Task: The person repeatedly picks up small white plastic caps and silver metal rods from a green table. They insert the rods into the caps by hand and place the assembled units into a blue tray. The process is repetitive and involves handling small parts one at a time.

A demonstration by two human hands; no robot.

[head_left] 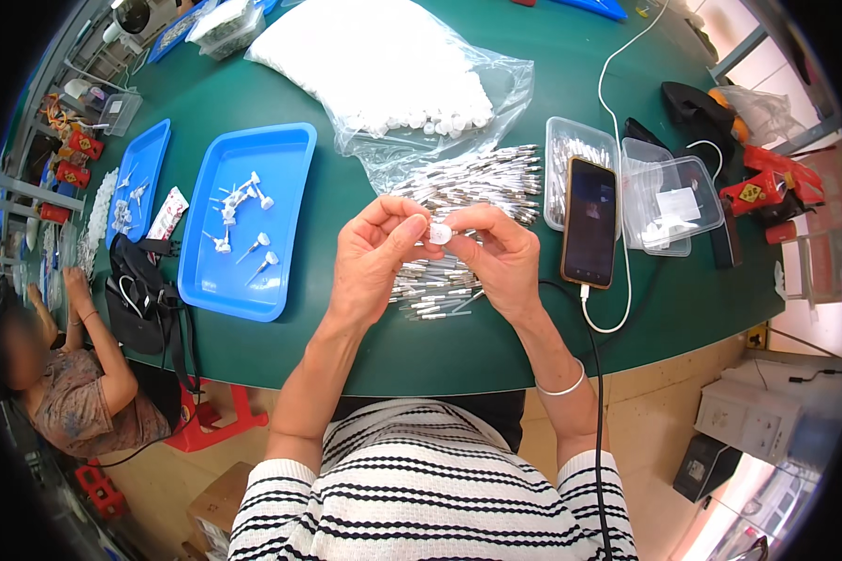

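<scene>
My left hand point(372, 254) and my right hand point(500, 258) meet over the table, thumbs and fingertips pinched together on a small white plastic cap point(440, 234). Whether a thin rod is also between the fingers is hidden. Under and behind the hands lies a heap of thin metal-and-white rods point(482, 182). Beyond it, a large clear plastic bag point(505, 84) spills many small white caps point(449, 117). To the left, a blue tray point(243, 299) holds several white-headed pieces with thin stems point(257, 257).
A phone point(588, 220) with a white cable leans on a clear box point(557, 140) of rods at the right. Beside it sits another clear container point(702, 201). Left are a smaller blue tray point(159, 140), a black bag point(140, 294) and a seated person point(94, 402).
</scene>
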